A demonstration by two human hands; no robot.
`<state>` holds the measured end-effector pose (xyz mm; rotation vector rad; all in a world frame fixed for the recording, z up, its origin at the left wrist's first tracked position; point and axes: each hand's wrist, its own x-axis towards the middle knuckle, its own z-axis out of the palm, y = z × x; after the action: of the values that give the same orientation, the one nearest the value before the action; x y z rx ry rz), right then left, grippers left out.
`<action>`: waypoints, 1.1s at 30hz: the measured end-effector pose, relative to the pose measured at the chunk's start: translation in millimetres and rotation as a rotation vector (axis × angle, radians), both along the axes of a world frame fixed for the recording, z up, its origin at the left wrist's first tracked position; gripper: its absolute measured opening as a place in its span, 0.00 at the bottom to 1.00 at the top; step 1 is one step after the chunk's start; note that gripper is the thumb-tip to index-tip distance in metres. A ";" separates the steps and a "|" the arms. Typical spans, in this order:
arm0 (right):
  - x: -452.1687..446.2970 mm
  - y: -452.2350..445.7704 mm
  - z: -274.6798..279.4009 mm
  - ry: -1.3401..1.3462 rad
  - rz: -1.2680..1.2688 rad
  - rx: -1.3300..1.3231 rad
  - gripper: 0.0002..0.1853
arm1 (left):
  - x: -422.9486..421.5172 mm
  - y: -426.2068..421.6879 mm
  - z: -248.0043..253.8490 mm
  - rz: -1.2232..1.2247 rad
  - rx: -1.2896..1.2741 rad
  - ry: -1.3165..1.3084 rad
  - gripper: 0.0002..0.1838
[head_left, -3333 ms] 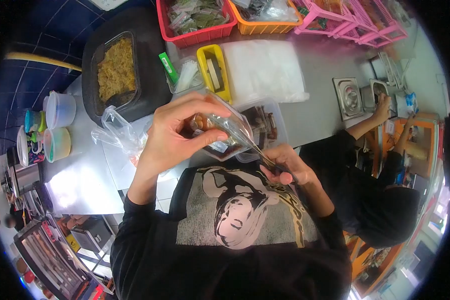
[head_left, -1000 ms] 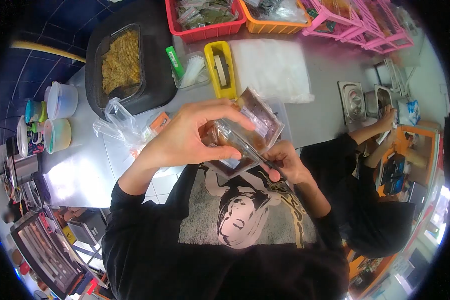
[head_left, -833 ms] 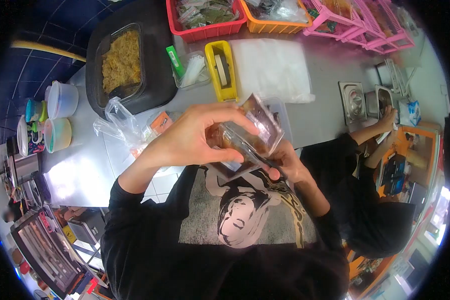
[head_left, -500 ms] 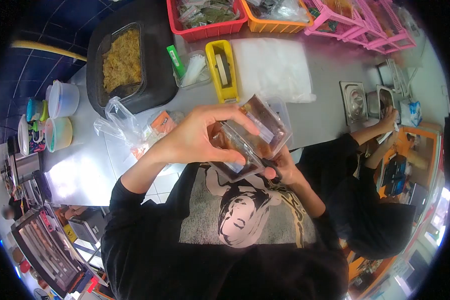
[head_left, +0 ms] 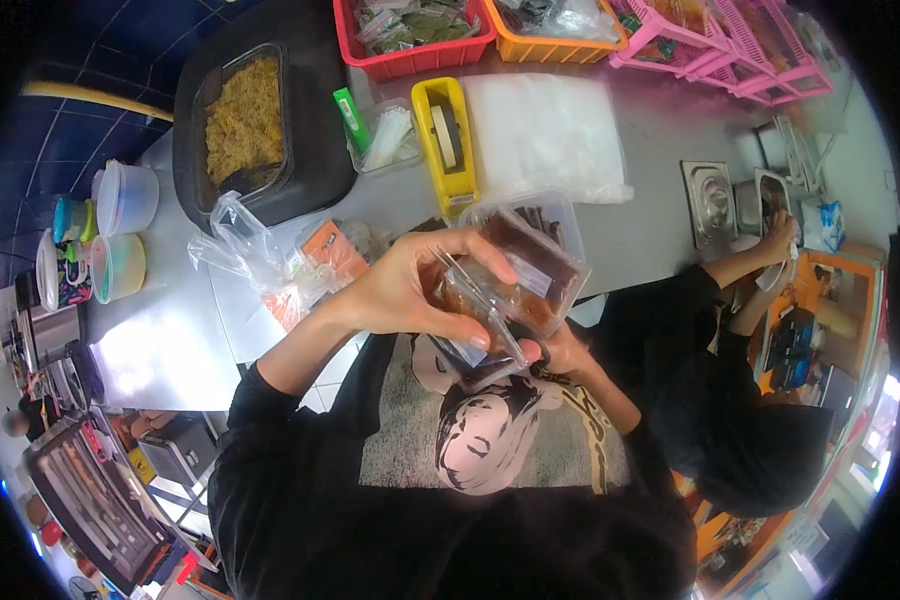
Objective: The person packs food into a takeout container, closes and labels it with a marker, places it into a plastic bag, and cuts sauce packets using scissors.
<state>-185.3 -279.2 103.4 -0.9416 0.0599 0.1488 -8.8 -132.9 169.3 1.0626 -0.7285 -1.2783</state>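
Observation:
Clear plastic packets with brown-red contents are pinched between the thumb and fingers of my left hand [head_left: 410, 285]. One packet [head_left: 540, 270] spreads to the right of my fingers, another [head_left: 475, 325] hangs beneath them. My right hand [head_left: 560, 352] is closed on black-handled scissors [head_left: 532, 345] at the packets' lower right edge; the blades are mostly hidden by the packets. Just behind the packets is a clear plastic tub [head_left: 568, 215] with dark strips in it. A clear bag [head_left: 255, 255] and an orange-labelled packet [head_left: 332, 250] lie left of my left hand.
A yellow tape dispenser [head_left: 447, 150] stands beside a stack of clear bags [head_left: 545, 140]. Behind are red [head_left: 415, 65], orange [head_left: 560, 48] and pink baskets [head_left: 660, 62]. At left sits a black container [head_left: 315, 110] of yellow-brown food. A co-worker's hand [head_left: 778, 240] is at right.
The packets and both hands have shifted slightly downward. The two packets are now fanned further apart, and more of the tub behind them shows.

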 end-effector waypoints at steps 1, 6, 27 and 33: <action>0.7 -4.1 2.0 0.038 0.064 -0.053 0.44 | 0.8 0.7 -0.4 -0.005 -0.011 -0.009 0.26; 6.0 -3.7 5.9 0.007 0.076 -0.063 0.38 | -0.4 1.3 -3.4 -0.035 0.032 0.020 0.27; -50.7 -75.5 1.9 0.253 -0.497 -0.363 0.20 | 1.7 -37.9 -39.7 0.066 0.118 -1.368 0.21; -54.6 -67.0 3.1 0.283 -0.549 -0.418 0.21 | 8.4 -94.9 -94.3 -0.456 -0.054 -1.637 0.08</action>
<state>-239.9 -346.2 106.5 -1.2804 0.6244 -0.2507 -0.4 -227.9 75.0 1.8802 -2.2790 -0.4464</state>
